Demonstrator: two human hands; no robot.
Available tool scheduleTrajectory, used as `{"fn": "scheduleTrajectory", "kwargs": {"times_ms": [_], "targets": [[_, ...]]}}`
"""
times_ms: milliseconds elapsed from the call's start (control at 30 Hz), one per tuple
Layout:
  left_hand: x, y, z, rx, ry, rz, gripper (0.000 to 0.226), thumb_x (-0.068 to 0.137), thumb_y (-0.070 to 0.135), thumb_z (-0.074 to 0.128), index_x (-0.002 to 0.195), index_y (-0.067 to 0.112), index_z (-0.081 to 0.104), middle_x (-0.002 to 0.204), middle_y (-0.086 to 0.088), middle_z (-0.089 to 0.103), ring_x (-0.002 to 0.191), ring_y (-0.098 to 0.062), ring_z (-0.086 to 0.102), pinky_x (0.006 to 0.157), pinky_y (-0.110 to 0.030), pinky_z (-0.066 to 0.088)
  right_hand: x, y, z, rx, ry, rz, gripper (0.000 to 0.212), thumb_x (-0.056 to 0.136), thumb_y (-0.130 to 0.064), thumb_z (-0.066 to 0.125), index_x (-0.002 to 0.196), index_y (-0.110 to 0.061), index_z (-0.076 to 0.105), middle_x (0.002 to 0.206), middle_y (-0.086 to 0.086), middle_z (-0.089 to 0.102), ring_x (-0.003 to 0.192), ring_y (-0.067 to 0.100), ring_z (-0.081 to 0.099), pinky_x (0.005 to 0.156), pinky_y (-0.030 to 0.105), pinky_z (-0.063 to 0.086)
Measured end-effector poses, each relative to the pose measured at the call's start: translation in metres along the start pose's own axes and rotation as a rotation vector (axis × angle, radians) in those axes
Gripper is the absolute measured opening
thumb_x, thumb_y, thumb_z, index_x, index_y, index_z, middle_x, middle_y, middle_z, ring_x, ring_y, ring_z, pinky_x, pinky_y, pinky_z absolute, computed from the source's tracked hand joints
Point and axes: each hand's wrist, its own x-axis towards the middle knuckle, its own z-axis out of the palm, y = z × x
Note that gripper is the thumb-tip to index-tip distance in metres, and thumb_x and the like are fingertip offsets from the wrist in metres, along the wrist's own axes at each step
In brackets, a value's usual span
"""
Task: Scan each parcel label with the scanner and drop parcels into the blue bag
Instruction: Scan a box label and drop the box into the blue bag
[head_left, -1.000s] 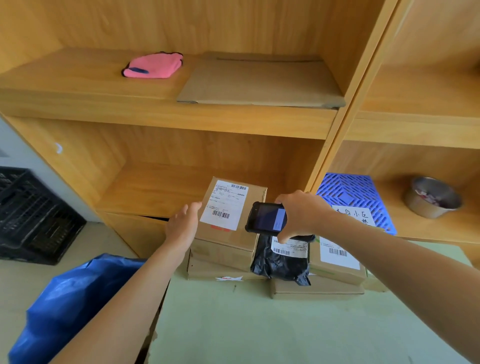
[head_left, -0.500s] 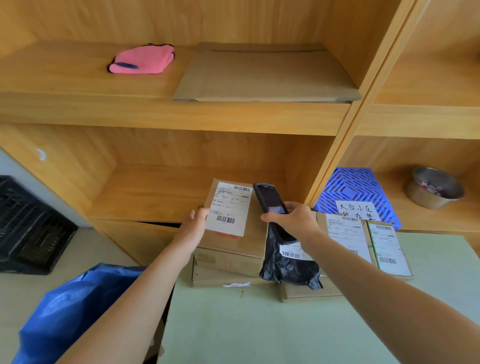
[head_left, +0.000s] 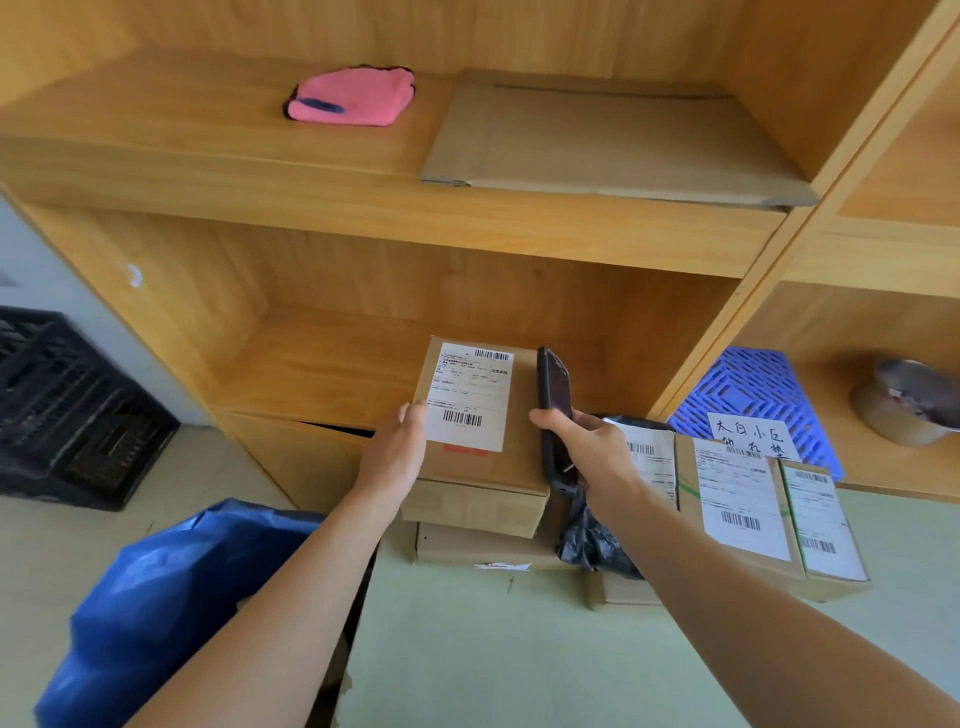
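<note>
A brown cardboard parcel (head_left: 519, 447) with a white barcode label (head_left: 469, 396) lies on top of a stack of boxes (head_left: 475, 545) on the pale green table. My left hand (head_left: 397, 449) grips the parcel's left edge. My right hand (head_left: 584, 449) holds the black handheld scanner (head_left: 555, 400) upright just right of the label, its screen edge-on to me. A black plastic mailer (head_left: 595, 543) lies under my right wrist. Two more labelled boxes (head_left: 748, 514) sit to the right. The blue bag (head_left: 171, 597) stands open at the lower left.
Wooden shelving (head_left: 363, 213) rises behind the table, holding a pink cloth (head_left: 353, 98) and flat cardboard (head_left: 608, 140). A blue plastic crate (head_left: 748, 387) with a handwritten sign and a metal bowl (head_left: 909, 402) sit right. A black crate (head_left: 67, 410) stands on the floor left.
My right hand has turned the scanner from flat over the black mailer to upright beside the top parcel's label. My left hand closed on the parcel's left edge.
</note>
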Motion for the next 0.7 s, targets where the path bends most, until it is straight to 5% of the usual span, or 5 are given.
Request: {"fn": "scheduleTrajectory", "kwargs": {"times_ms": [200,300,400,600,700], "targets": [[-0.012,-0.019,-0.065,-0.08,0.173,-0.039,0.031,0.099,0.049,0.029,0.112,0.031,0.051,0.085,0.016,0.052,0.075,-0.002,0.045,0.068,-0.033,0.034,-0.013,-0.014,0.071,-0.049,-0.106,-0.061,0.106,0.04,-0.057,0.09,0.134,-0.015,0.061,0.114,0.003,0.071,0.101,0.021,0.069,0.079,0.033,0.058],[-0.018,-0.042,-0.099,-0.143,0.255,-0.096,0.052,0.087,0.056,0.03,0.117,0.027,0.06,0.098,0.007,0.064,0.09,-0.014,0.056,0.075,-0.036,0.039,-0.026,-0.011,0.112,-0.102,-0.196,-0.049,0.085,0.057,-0.049,0.092,0.128,-0.015,0.061,0.111,0.003,0.07,0.098,0.021,0.068,0.078,0.034,0.058],[-0.029,-0.072,-0.129,-0.159,0.35,-0.179,0.047,0.091,0.052,0.032,0.115,0.027,0.063,0.109,0.003,0.066,0.103,-0.021,0.056,0.084,-0.038,0.038,-0.039,0.0,0.152,-0.151,-0.263,-0.029,0.076,0.068,-0.042,0.091,0.13,-0.014,0.058,0.11,0.002,0.068,0.095,0.019,0.066,0.079,0.036,0.059],[-0.058,-0.123,-0.175,-0.218,0.496,-0.32,0.038,0.094,0.043,0.035,0.093,0.02,0.066,0.091,-0.004,0.067,0.089,-0.022,0.06,0.096,-0.042,0.048,-0.063,0.03,0.211,-0.279,-0.405,-0.028,0.055,0.071,-0.041,0.09,0.115,-0.017,0.069,0.1,0.0,0.073,0.083,0.014,0.068,0.061,0.026,0.052],[-0.069,-0.149,-0.19,-0.225,0.505,-0.298,0.042,0.097,0.044,0.039,0.12,0.017,0.064,0.119,0.0,0.065,0.11,-0.028,0.059,0.098,-0.039,0.044,-0.073,0.046,0.231,-0.304,-0.454,-0.005,0.04,0.073,-0.037,0.09,0.105,-0.02,0.072,0.096,-0.001,0.073,0.084,0.014,0.068,0.063,0.027,0.053]]}}
